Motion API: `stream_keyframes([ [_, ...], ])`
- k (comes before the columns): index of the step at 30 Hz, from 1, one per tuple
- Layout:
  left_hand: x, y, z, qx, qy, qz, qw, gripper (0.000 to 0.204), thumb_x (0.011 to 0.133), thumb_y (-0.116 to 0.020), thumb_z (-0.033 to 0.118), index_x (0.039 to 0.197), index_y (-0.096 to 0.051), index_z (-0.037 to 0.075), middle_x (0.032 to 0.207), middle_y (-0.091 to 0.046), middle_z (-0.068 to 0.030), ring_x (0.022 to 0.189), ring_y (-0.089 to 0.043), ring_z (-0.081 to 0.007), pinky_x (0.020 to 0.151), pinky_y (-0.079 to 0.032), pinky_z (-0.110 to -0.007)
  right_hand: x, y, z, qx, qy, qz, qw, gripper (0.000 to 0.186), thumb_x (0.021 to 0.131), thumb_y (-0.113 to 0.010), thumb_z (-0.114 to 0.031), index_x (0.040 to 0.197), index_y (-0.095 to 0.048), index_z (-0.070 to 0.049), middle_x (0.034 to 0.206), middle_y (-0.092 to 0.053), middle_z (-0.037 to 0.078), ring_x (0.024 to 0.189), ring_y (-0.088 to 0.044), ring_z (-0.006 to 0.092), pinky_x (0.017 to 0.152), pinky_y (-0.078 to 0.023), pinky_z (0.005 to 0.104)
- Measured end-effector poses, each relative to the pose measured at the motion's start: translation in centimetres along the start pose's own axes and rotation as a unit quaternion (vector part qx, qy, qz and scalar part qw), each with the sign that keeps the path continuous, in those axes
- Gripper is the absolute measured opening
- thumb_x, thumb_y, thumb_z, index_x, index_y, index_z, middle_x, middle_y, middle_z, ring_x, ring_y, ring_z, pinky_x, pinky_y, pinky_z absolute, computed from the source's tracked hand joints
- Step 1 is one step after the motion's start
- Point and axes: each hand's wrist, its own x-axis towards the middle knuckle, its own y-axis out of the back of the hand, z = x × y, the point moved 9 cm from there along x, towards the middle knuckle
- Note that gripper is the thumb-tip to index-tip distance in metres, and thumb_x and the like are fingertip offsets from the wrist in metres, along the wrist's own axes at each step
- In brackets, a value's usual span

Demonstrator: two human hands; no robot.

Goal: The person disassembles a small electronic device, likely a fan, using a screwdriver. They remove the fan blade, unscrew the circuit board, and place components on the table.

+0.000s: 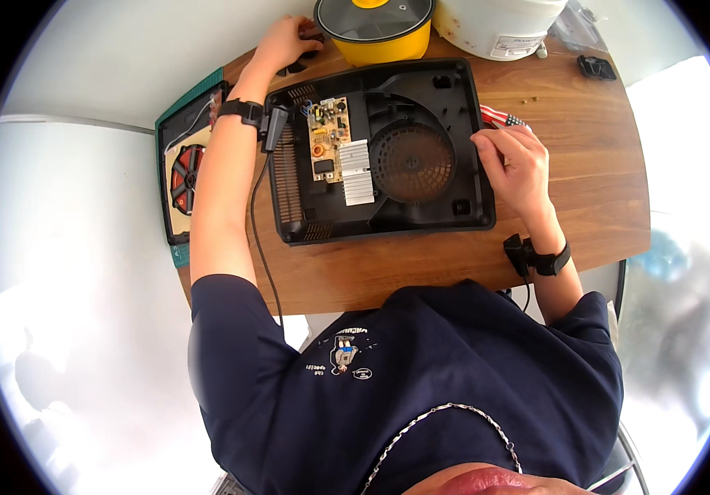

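Observation:
My left hand (287, 40) is stretched to the back edge of the table, fingers curled on small dark parts (309, 45) that I cannot make out, beside the yellow pot. My right hand (513, 165) is closed at the right rim of a black plastic appliance housing (388, 84); what it grips, if anything, is unclear. Behind its fingers lies a red, white and dark striped object (497, 114). Inside the housing are a tan circuit board (327, 124) with a finned silver heat sink (357, 172) and a round vent grille (413, 162).
Left of my arm, a second black panel (169, 172) with a red-and-black coil (182, 178) rests on a green mat (175, 106). At the back stand the lidded yellow pot (376, 45), a white container (487, 21) and a small black clip-like item (596, 68) on the wooden table (586, 165).

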Motion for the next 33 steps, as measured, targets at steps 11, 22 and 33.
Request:
stream_keyframes([
  [11,-12.6,12.4,1.8,-0.032,0.033,0.185,0.982,0.05,0.09,-0.079,0.035,0.132,-0.067,0.008,0.13,-0.064,-0.0133,0.112,-0.066,-0.0273,0.094,-0.053,-0.04,-0.5,1.9,3.6,-0.143,-0.073,-0.023,0.987,0.007,0.094,-0.071,-0.012,0.094,-0.074,-0.006,0.075,-0.062,0.006,0.073,-0.062,0.0275,0.074,-0.05,0.0363],
  [22,-22.3,4.1,14.3,-0.147,-0.031,-0.07,0.986,0.072,0.078,-0.087,0.031,0.139,-0.061,0.002,0.141,-0.055,-0.0141,0.133,-0.051,-0.0324,0.113,-0.042,-0.042,-2.4,-0.2,8.2,-0.233,-0.146,-0.105,0.956,0.039,0.09,-0.076,-0.024,0.125,-0.069,-0.009,0.112,-0.065,0.014,0.105,-0.063,0.0354,0.093,-0.05,0.0436],
  [33,-23.8,0.6,16.5,-0.075,-0.063,-0.06,0.993,0.088,0.069,-0.093,0.034,0.14,-0.055,-0.001,0.144,-0.048,-0.0151,0.135,-0.045,-0.0351,0.11,-0.042,-0.046,-2.2,-0.9,9.0,-0.199,-0.192,-0.152,0.949,0.038,0.088,-0.078,-0.019,0.123,-0.068,-0.009,0.109,-0.068,0.014,0.101,-0.065,0.034,0.09,-0.051,0.0414],
])
